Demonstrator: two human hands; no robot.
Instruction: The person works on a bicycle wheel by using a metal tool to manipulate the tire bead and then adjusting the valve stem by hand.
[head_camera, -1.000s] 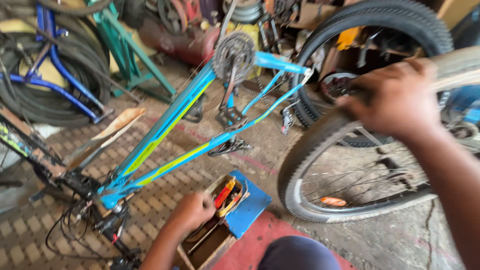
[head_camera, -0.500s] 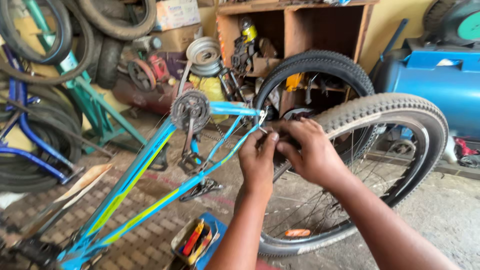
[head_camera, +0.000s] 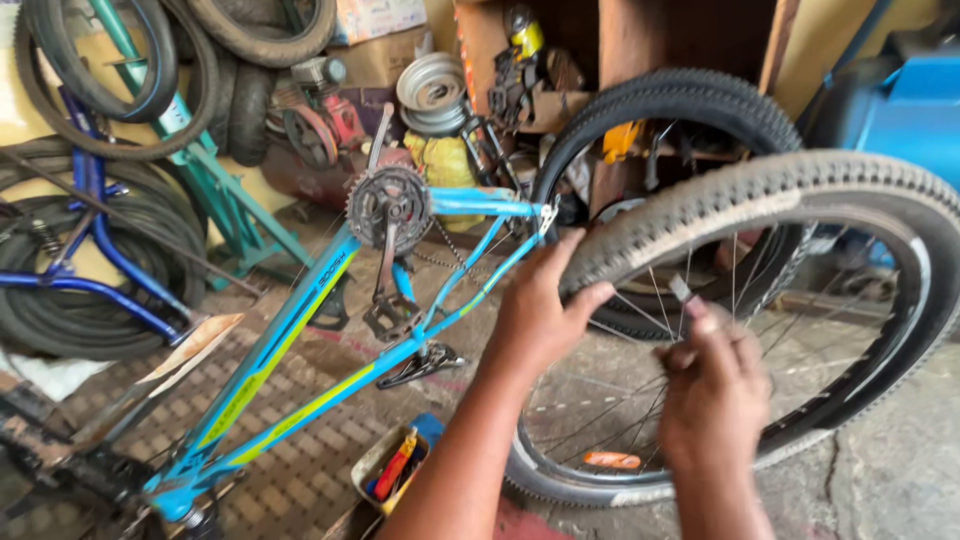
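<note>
The left hand (head_camera: 535, 315) curls its fingers over the knobby tyre (head_camera: 760, 195) of the near wheel (head_camera: 880, 340), thumb pressed under the tread, so its grip is closed on the tyre. The right hand (head_camera: 715, 395) sits lower, inside the rim, its fingers pressed together and pinching a small grey piece (head_camera: 681, 289) among the spokes; what it is cannot be told. The wheel stands upright, just in front of a second black wheel (head_camera: 690, 100). Left of the hands lies an upturned blue frame (head_camera: 330, 330) with its chainring (head_camera: 388, 207) up. A small tool tray (head_camera: 390, 465) rests on the floor below.
</note>
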